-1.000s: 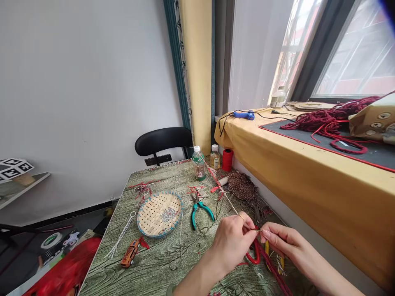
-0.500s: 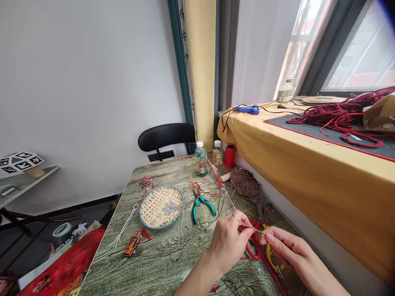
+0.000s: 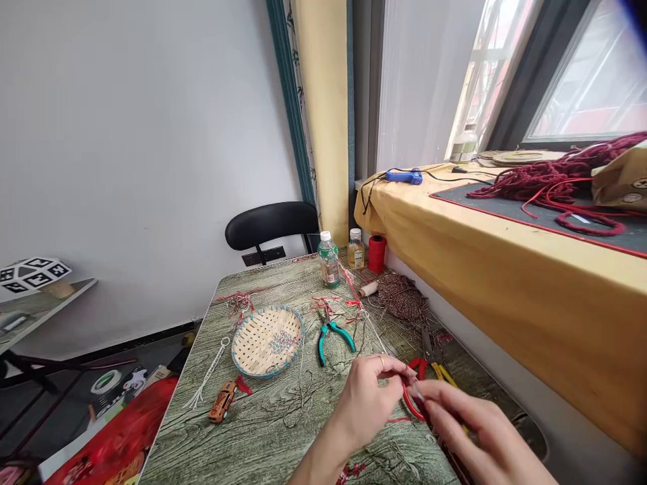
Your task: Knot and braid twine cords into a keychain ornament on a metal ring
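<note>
Toy car [image 3: 222, 402], woven basket [image 3: 267, 340] and teal pliers [image 3: 331, 337] lie at ten o'clock of the left hand [image 3: 371, 397], which pinches a thin cord [image 3: 373, 330] running toward twelve. Red scissors [image 3: 407, 402] lie between the hands; the right hand [image 3: 470, 431], at three, is blurred, its grip unclear.

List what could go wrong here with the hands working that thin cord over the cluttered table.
1. The thin cord runs from the left hand back past the green-labelled bottle; a hard tug might tip it.
2. The right hand is blurred, close above the red-handled tool; a finger may catch on it.
3. Loose wire scraps lie on the table; the cord could tangle in them.
</note>
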The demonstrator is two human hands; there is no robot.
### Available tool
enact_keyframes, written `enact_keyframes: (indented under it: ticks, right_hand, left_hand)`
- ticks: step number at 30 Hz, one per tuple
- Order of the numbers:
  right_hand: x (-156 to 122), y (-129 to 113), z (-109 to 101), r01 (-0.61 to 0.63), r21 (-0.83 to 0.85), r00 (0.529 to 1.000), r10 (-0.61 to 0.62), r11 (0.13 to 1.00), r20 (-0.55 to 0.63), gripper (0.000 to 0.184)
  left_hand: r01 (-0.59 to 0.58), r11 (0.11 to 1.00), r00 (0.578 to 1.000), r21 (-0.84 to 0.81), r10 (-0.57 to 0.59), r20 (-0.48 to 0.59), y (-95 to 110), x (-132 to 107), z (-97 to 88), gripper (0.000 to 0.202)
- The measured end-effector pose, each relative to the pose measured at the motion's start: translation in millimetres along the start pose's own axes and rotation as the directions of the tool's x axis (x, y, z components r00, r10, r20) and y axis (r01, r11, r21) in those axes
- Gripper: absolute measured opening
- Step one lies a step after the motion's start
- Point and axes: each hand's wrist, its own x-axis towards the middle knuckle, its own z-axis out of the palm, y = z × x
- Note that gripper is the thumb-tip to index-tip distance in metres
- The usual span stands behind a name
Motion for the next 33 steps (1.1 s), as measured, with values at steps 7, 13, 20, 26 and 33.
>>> enact_keyframes:
  ticks: [7, 13, 20, 26, 33]
  right_hand:
    - [5, -7, 13, 0.336, -0.325, 0.936, -0.273, 0.884, 0.224, 0.021]
    - [14, 7, -2, 0.248, -0.267, 0.959, -0.196, 0.931, 0.206, 0.018]
    - [13, 16, -1, 0.323, -0.318, 0.929, -0.235, 0.891, 0.284, 0.019]
    - [20, 13, -2, 0.352, -0.376, 0.922, -0.248, 0.857, 0.296, 0.022]
    - [37, 0, -10, 0.52, -0.542, 0.854, -0.405, 0.66, 0.326, 0.021]
  left_hand:
    - [0.079, 0.992, 0.997, -0.101, -0.077, 0.028, -1, 4, -0.8, 0.011]
    - [0.047, 0.998, 0.995, 0.046, -0.043, -0.087, -5, 2, 4.3, 0.015]
    - [-0.027, 0.979, 0.985, 0.204, 0.06, -0.159, -6, -3, -2.0, 0.012]
    - [-0.101, 0.979, 0.969, 0.177, 0.137, -0.204, -4, -7, -7.6, 0.007]
    - [-0.053, 0.954, 0.972, -0.294, -0.018, -0.235, 2, -4, -10.7, 0.005]
